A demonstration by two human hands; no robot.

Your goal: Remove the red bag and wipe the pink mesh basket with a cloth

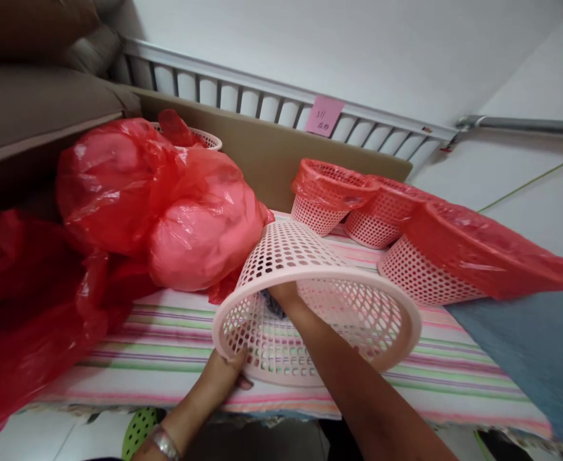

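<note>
A pale pink perforated plastic wastebasket [320,274] lies on its side, its mouth towards me. My left hand [236,363] is closed on the lower left of its rim, with the thumb on the inside. My right hand [284,293] reaches into the basket and is closed on a dark cloth [274,306] against the inner wall. The basket wall hides part of that hand and cloth. The basket rests on a striped cloth cover [176,326].
Tied, filled red plastic bags [209,224] lie to the left, with another white basket [209,138] behind them. Several baskets lined with red bags [435,275] stand at right. A radiator [228,96] with a pink note [324,115] runs along the wall. Green shoe [137,432] below.
</note>
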